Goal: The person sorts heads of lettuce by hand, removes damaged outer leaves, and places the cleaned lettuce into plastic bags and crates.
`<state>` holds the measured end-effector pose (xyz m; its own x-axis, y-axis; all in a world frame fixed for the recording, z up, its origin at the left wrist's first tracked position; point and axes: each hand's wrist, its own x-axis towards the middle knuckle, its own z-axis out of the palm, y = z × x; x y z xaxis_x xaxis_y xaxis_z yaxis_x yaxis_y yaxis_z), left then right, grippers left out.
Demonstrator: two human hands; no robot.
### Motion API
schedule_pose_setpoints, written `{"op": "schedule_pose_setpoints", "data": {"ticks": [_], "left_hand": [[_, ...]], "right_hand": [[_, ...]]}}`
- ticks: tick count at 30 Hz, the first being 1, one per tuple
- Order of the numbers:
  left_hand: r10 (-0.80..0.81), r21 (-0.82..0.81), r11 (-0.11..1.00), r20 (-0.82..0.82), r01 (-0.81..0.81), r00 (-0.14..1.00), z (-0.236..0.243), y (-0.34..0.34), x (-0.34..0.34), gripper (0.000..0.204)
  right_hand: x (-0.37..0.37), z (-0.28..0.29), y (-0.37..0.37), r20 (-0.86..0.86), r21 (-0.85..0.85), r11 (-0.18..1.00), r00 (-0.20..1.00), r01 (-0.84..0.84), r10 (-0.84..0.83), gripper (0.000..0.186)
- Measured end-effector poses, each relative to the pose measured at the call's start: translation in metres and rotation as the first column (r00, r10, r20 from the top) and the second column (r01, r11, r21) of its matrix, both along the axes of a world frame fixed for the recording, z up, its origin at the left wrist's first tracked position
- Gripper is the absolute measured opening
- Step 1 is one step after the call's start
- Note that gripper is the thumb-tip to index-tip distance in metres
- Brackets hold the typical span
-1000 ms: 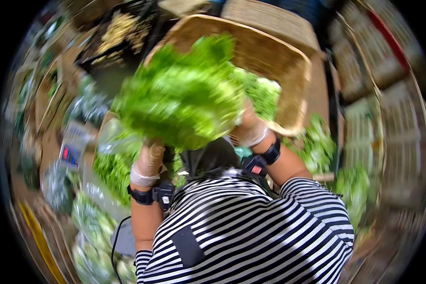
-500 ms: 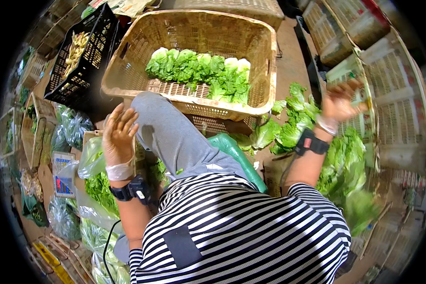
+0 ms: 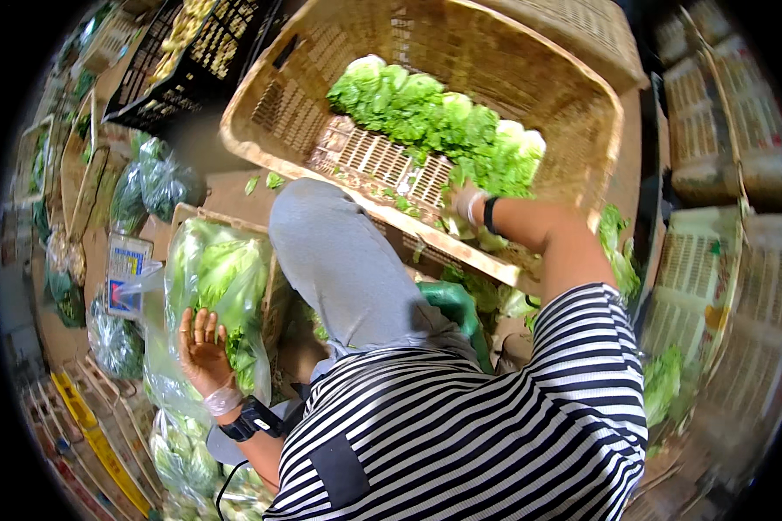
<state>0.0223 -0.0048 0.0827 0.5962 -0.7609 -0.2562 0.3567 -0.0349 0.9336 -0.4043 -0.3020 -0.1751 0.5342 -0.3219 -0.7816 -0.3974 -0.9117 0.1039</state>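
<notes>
A row of green lettuces (image 3: 426, 113) with pale butts lies in the large tan slatted crate (image 3: 243, 130) in front of me. My right hand (image 3: 467, 201) reaches over the near rim into this crate, at the right end of the row. Its fingers are blurred and partly hidden against the leaves, so I cannot tell whether they grip any. To the left, my left hand (image 3: 204, 354) is open, fingers spread, over a clear plastic bag (image 3: 178, 278). Inside that bag are light green lettuces (image 3: 230, 265). Thin clear gloves appear to cover both hands.
At upper left stands a black crate (image 3: 178, 78) with pale produce. Bagged greens (image 3: 152, 187) lie on the left floor, near a blue-and-white box (image 3: 128, 273). A green bag (image 3: 450, 304) is between my legs. Loose lettuce leaves (image 3: 617, 247) and stacked crates (image 3: 691, 278) stand to my right.
My right hand has swung from the far right into the tan crate. My left hand has dropped toward the plastic bag and stays open. The whole view has turned, tilting the crate in the picture.
</notes>
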Motion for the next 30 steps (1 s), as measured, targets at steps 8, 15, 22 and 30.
{"op": "schedule_pose_setpoints", "data": {"ticks": [8,15,22,30], "left_hand": [[-0.037,0.103,0.994,-0.024,0.039,0.999,-0.007,-0.015,-0.018,0.055],[-0.126,-0.059,0.991,-0.091,0.121,0.988,0.005,-0.040,-0.039,0.058],[-0.570,-0.211,0.816,-0.139,0.538,0.810,0.016,-0.069,-0.080,0.064],[-0.652,-0.601,0.738,-0.520,0.305,0.552,0.040,-0.092,-0.150,0.102]], "right_hand": [[0.026,-0.008,0.011,-0.009,0.193,0.979,0.998,0.070,-0.069,0.061],[-0.026,0.147,-0.070,0.247,0.934,0.188,-0.170,0.304,-0.954,0.046],[0.004,0.277,0.001,0.271,0.817,0.549,-0.722,-0.178,-0.637,0.061],[0.151,0.298,0.128,0.749,0.013,0.985,-0.651,-0.173,-0.124,0.071]]}}
